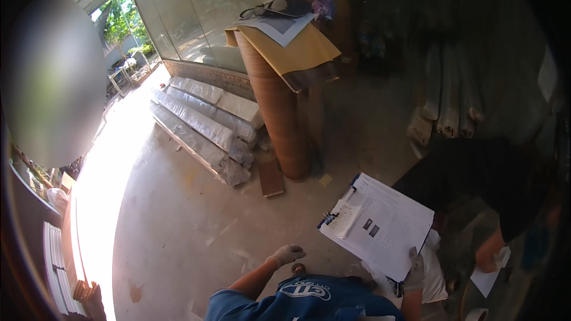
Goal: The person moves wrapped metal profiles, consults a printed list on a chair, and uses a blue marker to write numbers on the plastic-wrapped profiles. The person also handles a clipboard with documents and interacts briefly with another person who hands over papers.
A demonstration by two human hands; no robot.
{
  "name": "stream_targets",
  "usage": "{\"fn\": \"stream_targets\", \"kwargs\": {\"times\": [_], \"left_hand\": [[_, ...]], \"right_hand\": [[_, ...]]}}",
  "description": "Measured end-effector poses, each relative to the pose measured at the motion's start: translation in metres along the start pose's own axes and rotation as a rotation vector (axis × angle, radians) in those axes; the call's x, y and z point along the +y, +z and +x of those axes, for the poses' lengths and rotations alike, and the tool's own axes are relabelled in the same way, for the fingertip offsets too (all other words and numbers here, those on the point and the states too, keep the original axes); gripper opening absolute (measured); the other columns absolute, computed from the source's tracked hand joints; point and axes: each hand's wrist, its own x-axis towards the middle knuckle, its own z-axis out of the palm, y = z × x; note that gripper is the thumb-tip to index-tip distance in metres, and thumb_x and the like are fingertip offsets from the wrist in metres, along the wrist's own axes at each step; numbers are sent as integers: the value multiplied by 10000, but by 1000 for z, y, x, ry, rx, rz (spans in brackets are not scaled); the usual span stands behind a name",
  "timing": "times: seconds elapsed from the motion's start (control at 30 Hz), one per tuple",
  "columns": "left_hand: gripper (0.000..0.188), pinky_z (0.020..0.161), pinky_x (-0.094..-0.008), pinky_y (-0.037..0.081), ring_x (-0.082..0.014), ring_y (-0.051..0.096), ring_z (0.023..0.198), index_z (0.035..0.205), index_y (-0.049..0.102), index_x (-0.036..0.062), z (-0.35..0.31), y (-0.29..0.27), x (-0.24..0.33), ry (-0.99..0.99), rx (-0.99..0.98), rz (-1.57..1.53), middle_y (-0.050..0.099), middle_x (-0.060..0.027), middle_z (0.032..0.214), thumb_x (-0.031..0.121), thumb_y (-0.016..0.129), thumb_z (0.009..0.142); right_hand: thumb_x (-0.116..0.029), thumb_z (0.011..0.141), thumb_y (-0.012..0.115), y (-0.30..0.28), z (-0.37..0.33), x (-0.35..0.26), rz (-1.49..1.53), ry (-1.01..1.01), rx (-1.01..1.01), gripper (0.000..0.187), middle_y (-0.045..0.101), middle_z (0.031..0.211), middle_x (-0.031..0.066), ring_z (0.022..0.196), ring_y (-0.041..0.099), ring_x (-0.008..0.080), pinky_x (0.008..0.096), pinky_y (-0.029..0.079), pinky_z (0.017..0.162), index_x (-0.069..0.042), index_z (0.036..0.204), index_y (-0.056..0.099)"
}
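Note:
My right hand, in a pale glove, grips the near edge of a clipboard with its thumb on top. White printed sheets cover the board, and a small slip lies at its clip end. My left hand, also gloved, hangs over the floor in front of my blue shirt. Its fingers stretch loosely to the right and hold nothing. Under the clipboard and beside my right hand, a white bag shows in part.
A co-worker's hand at the right holds white paper. Ahead stands a tall brown roll topped by cardboard, papers and glasses. Plastic-wrapped long packs lie left of it. A brown block sits on the floor.

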Motion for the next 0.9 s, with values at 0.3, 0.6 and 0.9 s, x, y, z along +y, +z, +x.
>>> {"fn": "stream_targets", "kwargs": {"times": [0.3,0.6,0.9], "left_hand": [[508,757,-293,527,-173,657,862,1271,613,-13,-68,-127,-49,-80,459,-782,686,-94,1055,315,710,895],[352,839,-300,521,-165,653,940,1264,597,-43,-18,-363,127,641,802,-439,669,-114,1119,80,624,935],[421,914,-327,523,-222,670,1052,1242,622,11,-8,-564,339,971,1095,78,686,-162,1164,109,735,848]], "right_hand": [[-365,993,570,192,58,-158,475,-296,-348,540,627,1259,125,1077,647,211,345,547,898,46,1339,517],[-354,1017,518,237,130,-223,421,-632,-164,497,674,1156,154,979,694,208,324,584,842,70,1273,558],[-444,987,509,200,233,-265,150,-1033,152,713,463,1440,227,1289,498,317,433,378,1111,16,1500,325]]}}
